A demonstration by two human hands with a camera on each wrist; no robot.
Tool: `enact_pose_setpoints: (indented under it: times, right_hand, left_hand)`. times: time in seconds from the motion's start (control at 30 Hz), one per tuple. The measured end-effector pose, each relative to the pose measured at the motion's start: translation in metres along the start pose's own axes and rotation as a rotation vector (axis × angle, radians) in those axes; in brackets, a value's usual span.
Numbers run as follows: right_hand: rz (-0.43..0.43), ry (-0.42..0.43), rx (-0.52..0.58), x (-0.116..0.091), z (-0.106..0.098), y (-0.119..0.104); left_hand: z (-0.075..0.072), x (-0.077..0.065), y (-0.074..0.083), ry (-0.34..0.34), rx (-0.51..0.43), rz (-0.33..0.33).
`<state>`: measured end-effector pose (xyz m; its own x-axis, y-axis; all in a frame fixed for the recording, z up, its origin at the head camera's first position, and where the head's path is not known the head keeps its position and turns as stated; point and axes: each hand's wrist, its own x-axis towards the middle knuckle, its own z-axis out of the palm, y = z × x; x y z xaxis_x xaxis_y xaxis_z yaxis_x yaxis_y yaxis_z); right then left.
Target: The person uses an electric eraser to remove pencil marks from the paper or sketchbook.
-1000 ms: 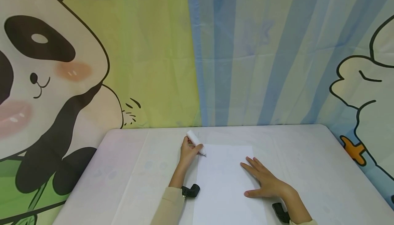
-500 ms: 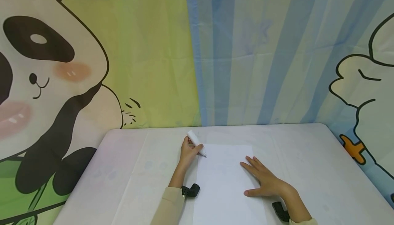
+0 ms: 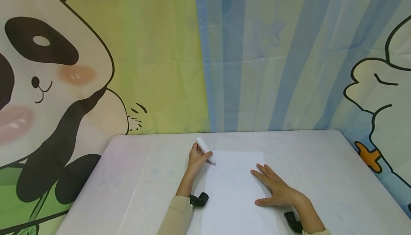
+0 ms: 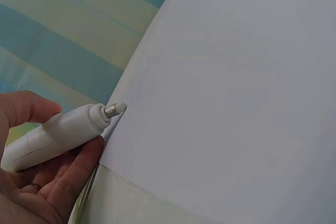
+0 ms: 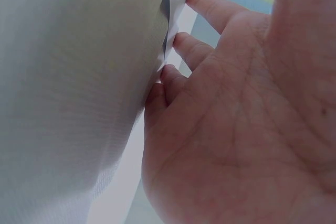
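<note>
A sheet of white paper (image 3: pixel 236 188) lies on the table. My left hand (image 3: pixel 195 161) is at its upper left corner, where it holds a thick white electric eraser (image 4: pixel 68 132) between thumb and fingers. The eraser slants, with its metal collar and pale tip (image 4: pixel 119 109) over the paper near the left edge; whether the tip touches the sheet I cannot tell. On the right, my right hand (image 3: pixel 277 188) has its fingers spread, and its fingertips rest on the right part of the paper. In the right wrist view its palm (image 5: pixel 236 129) faces the camera.
A white cloth covers the table (image 3: pixel 321 170). Behind it hangs a curtain (image 3: pixel 257 56) with blue stripes, beside a yellow part with a panda picture (image 3: pixel 80 110). Dark wrist cameras sit on the left wrist (image 3: pixel 199 199) and the right wrist (image 3: pixel 292 222).
The left hand and the electric eraser have shifted very slightly toward the near right. The right hand and the paper have stayed in place.
</note>
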<state>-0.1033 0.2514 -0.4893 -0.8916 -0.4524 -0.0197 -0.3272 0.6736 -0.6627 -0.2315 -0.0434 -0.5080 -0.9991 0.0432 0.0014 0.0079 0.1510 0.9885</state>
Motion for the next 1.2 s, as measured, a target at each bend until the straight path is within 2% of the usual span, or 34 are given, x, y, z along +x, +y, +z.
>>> enact_pose_setpoints:
  times: [0.2,0.5,0.6,0.83,1.2]
  right_hand:
    - [0.0,0.003,-0.003,0.0,0.001,0.0]
    - [0.001,0.005,-0.005,0.0,0.002,0.003]
    - [0.001,0.003,-0.002,0.0,0.002,0.003]
    - [0.0,0.001,0.002,0.0,0.001,0.002]
    - [-0.014,0.009,0.003,0.0,0.0,0.001]
  left_hand:
    - [-0.001,0.0,0.0,-0.001,-0.019,0.006]
    - [-0.001,0.0,0.0,-0.011,-0.012,-0.019]
    - [-0.002,-0.003,0.007,-0.02,-0.001,-0.02]
    - [-0.004,-0.023,0.041,-0.03,0.025,-0.011]
    - [-0.004,-0.026,0.045,-0.018,0.013,0.004]
